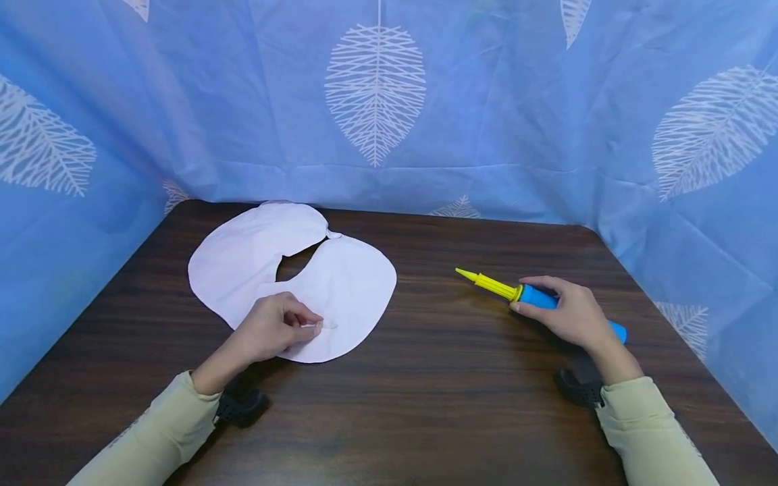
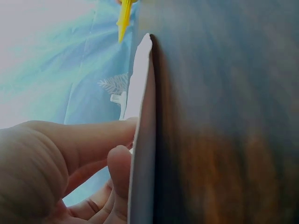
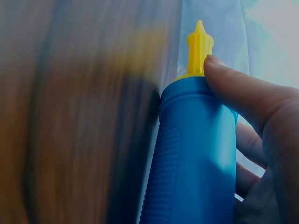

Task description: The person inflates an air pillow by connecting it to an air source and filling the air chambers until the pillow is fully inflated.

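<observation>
A flat white neck pillow [image 1: 243,250], limp and ring-shaped, lies on the left of the table. Its small clear air valve [image 2: 117,99] sticks up from the top side. My left hand [image 1: 281,327] pinches the pillow's surface with thumb and index finger right beside this valve; the fingertips partly hide the spot. Farther right, a hand air pump [image 1: 537,297] with a blue barrel and a ribbed yellow nozzle [image 3: 200,49] points toward the far left. My right hand [image 1: 568,312] grips its barrel, thumb along the near side and fingers over the far side.
Both things are on a dark wood-grain table [image 1: 437,391]. Blue curtains [image 1: 486,101] with white leaf prints hang along the back and both sides. A black wrist strap [image 1: 240,408] sits at each sleeve cuff.
</observation>
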The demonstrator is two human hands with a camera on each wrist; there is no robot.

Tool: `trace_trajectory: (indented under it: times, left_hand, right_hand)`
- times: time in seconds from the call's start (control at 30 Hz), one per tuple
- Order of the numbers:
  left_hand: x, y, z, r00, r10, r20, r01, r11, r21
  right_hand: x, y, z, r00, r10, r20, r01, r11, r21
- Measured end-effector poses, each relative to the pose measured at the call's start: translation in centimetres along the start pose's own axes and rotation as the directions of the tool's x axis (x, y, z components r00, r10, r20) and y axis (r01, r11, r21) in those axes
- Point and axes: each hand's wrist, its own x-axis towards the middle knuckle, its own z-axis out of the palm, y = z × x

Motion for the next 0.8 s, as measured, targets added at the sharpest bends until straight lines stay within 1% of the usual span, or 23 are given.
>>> trace_trajectory:
  times: [0.2,0.4,0.5,0.67,0.8]
  left_hand:
    - [0.7,0.4,0.4,0.999,0.030,-0.015,-0.030,1.000,-0.002]
    - [1.7,0.6,1.4,1.000,-0.012,0.008,0.012,0.999,-0.042]
    - [2.3,0.8,1.9,0.999,-0.039,0.017,0.040,0.997,-0.062]
    - [3.3,1.0,2.4,0.996,-0.088,0.013,0.089,0.990,-0.113]
    - [4.0,1.2,2.7,0.995,-0.095,-0.009,0.093,0.986,-0.138]
  right_hand:
    - [0.1,-1.6,0.8,0.999,-0.048,0.007,0.048,0.999,0.018]
    - [-0.1,-2.3,1.6,0.997,-0.061,0.038,0.059,0.998,0.034]
    - [-0.2,-2.4,1.7,0.997,-0.074,0.035,0.073,0.997,0.035]
    - [0.0,-2.9,1.9,0.995,-0.094,0.027,0.092,0.995,0.040]
    - [0.4,-3.5,1.9,0.994,-0.106,0.024,0.105,0.994,0.037]
